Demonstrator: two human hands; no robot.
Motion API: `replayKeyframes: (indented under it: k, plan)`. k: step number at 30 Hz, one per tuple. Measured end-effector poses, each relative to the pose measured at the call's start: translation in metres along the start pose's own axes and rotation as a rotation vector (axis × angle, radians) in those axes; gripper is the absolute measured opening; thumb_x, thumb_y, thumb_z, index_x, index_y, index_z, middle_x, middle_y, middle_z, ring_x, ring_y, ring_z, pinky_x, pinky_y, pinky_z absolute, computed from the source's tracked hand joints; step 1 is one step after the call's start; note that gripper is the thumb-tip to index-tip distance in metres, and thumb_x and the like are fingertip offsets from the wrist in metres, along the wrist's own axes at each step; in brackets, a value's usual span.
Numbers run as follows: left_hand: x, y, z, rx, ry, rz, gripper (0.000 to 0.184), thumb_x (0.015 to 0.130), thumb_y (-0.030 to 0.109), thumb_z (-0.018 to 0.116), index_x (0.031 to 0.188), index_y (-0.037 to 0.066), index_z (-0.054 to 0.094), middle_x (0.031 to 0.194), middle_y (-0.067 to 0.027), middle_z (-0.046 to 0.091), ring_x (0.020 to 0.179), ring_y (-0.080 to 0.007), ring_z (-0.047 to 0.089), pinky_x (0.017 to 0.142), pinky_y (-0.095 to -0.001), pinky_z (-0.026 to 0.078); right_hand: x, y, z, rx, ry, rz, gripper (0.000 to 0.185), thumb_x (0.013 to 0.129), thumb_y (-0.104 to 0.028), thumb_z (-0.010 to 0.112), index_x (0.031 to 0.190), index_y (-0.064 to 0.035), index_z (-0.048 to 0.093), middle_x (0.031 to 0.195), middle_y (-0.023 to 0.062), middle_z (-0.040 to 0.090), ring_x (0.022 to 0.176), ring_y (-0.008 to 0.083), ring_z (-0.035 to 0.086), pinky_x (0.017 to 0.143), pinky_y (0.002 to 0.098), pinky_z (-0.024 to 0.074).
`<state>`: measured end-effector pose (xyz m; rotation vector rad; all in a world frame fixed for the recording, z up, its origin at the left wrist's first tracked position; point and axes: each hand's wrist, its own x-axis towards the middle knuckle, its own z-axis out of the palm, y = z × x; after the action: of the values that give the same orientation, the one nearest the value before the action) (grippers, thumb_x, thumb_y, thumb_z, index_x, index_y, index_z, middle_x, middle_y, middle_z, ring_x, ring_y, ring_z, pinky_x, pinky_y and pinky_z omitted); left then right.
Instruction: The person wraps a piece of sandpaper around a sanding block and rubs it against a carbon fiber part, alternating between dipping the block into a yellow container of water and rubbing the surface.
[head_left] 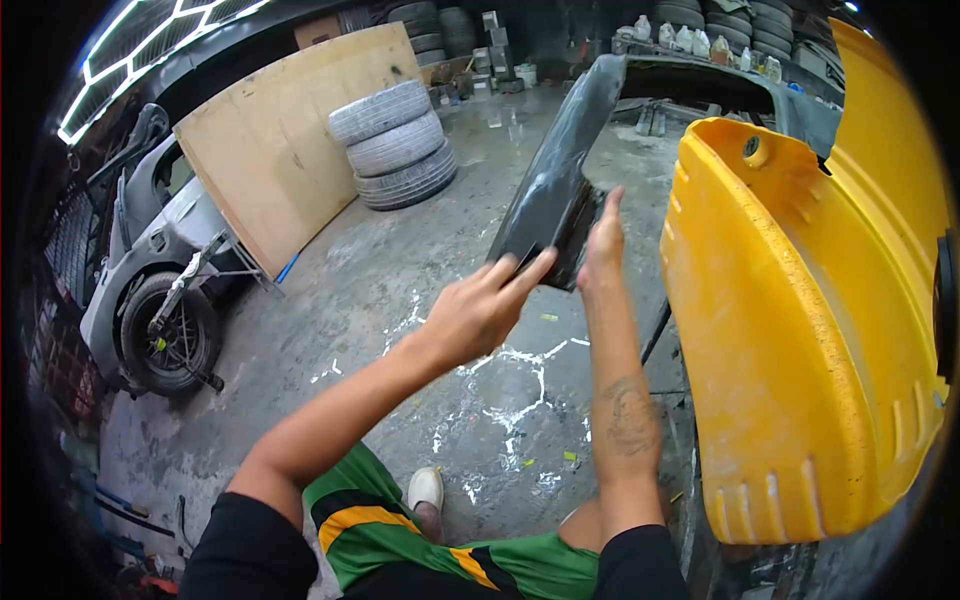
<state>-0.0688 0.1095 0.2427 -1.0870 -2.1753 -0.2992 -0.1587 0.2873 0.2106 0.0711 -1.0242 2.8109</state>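
A long dark grey body panel (548,180) stands tilted in front of me, its upper part smeared with a pale, wet-looking film. My left hand (482,308) is at its lower end, fingers closed over a small black block (531,255) that lies against the panel's surface. My right hand (603,245) holds the panel's right edge near the bottom, thumb pointing up; its other fingers are mostly hidden behind the edge. Close to the right forearm is a large yellow body panel (770,340).
Three stacked tyres (400,145) stand beside a leaning plywood sheet (290,140). At the left is a grey car body (165,250) with a dark wheel (170,333). Bottles (690,40) line a back shelf. White splashes mark the concrete floor (390,290).
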Motion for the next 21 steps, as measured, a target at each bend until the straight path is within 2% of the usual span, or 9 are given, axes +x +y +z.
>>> replayKeyframes:
  k: [2, 6, 11, 13, 14, 17, 18, 19, 21]
  plan:
    - [-0.012, -0.006, 0.001, 0.042, -0.018, 0.051, 0.063, 0.094, 0.007, 0.067, 0.154, 0.015, 0.051, 0.093, -0.0126, 0.059, 0.071, -0.0293, 0.065, 0.058, -0.0441, 0.053, 0.016, 0.012, -0.013, 0.0, -0.009, -0.044, 0.091, 0.1, -0.079, 0.038, 0.133, 0.0011, 0.064, 0.127, 0.0157, 0.07, 0.115, 0.027, 0.07, 0.101, 0.0413, 0.0564]
    - [0.08, -0.025, 0.01, -0.006, 0.18, 0.023, 0.065, 0.096, 0.008, 0.066, 0.157, 0.017, 0.046, 0.096, -0.0151, 0.057, 0.075, -0.0353, 0.064, 0.064, -0.0444, 0.054, -0.005, -0.002, 0.003, -0.009, 0.013, -0.05, 0.09, 0.102, -0.077, 0.038, 0.132, 0.0035, 0.063, 0.126, 0.0174, 0.07, 0.115, 0.0272, 0.07, 0.103, 0.0407, 0.0552]
    - [-0.036, 0.011, 0.006, 0.006, 0.051, 0.0, 0.072, 0.091, 0.005, 0.07, 0.158, 0.015, 0.046, 0.094, -0.0088, 0.057, 0.072, -0.0276, 0.065, 0.065, -0.0423, 0.056, -0.003, -0.009, -0.005, -0.039, -0.021, -0.043, 0.09, 0.103, -0.075, 0.037, 0.137, 0.0053, 0.059, 0.136, 0.0175, 0.066, 0.122, 0.0284, 0.067, 0.11, 0.0414, 0.05]
    - [-0.018, 0.003, 0.003, 0.002, 0.04, -0.014, 0.07, 0.091, 0.006, 0.07, 0.157, 0.015, 0.048, 0.093, -0.0103, 0.057, 0.076, -0.0288, 0.066, 0.067, -0.043, 0.057, -0.01, -0.006, 0.001, -0.172, 0.128, -0.126, 0.091, 0.103, -0.075, 0.037, 0.14, 0.0052, 0.057, 0.139, 0.0171, 0.063, 0.126, 0.028, 0.064, 0.112, 0.0413, 0.0479]
    - [0.001, -0.003, 0.006, 0.001, 0.064, -0.035, 0.067, 0.092, 0.007, 0.069, 0.155, 0.015, 0.049, 0.094, -0.0119, 0.058, 0.079, -0.0307, 0.067, 0.069, -0.0444, 0.056, -0.001, -0.003, -0.006, -0.109, 0.037, -0.151, 0.092, 0.103, -0.076, 0.037, 0.142, 0.0055, 0.056, 0.139, 0.0165, 0.064, 0.128, 0.0272, 0.062, 0.112, 0.0411, 0.0476]
    - [0.078, -0.043, 0.01, -0.078, 0.175, -0.078, 0.059, 0.094, 0.01, 0.068, 0.15, 0.011, 0.054, 0.102, -0.0188, 0.063, 0.091, -0.0385, 0.068, 0.076, -0.0462, 0.056, -0.015, 0.002, 0.002, -0.117, 0.029, -0.096, 0.092, 0.103, -0.075, 0.036, 0.145, 0.0055, 0.053, 0.143, 0.0167, 0.062, 0.133, 0.0271, 0.059, 0.115, 0.0409, 0.0446]
    - [0.087, -0.055, 0.008, -0.163, 0.249, -0.093, 0.057, 0.094, 0.01, 0.068, 0.15, 0.01, 0.054, 0.106, -0.0209, 0.065, 0.093, -0.0392, 0.068, 0.078, -0.0451, 0.056, -0.01, 0.0, -0.005, -0.125, 0.021, -0.084, 0.091, 0.104, -0.073, 0.038, 0.152, 0.0044, 0.045, 0.148, 0.0187, 0.058, 0.132, 0.0294, 0.061, 0.112, 0.0418, 0.0489]
    - [0.091, -0.063, 0.004, -0.245, 0.324, -0.107, 0.056, 0.094, 0.01, 0.068, 0.149, 0.008, 0.055, 0.11, -0.0229, 0.067, 0.095, -0.0399, 0.068, 0.08, -0.044, 0.057, -0.006, -0.002, -0.001, -0.139, 0.01, -0.091, 0.091, 0.104, -0.073, 0.038, 0.152, 0.0044, 0.045, 0.148, 0.0187, 0.058, 0.132, 0.0294, 0.061, 0.112, 0.0418, 0.0489]
    - [0.065, -0.076, -0.007, -0.34, 0.455, -0.173, 0.058, 0.096, 0.011, 0.071, 0.15, 0.002, 0.053, 0.123, -0.0227, 0.07, 0.105, -0.0266, 0.071, 0.091, -0.036, 0.056, -0.004, 0.004, -0.006, -0.308, 0.206, -0.209, 0.094, 0.103, -0.075, 0.038, 0.151, 0.0049, 0.046, 0.146, 0.0181, 0.059, 0.133, 0.0294, 0.06, 0.112, 0.0416, 0.0483]
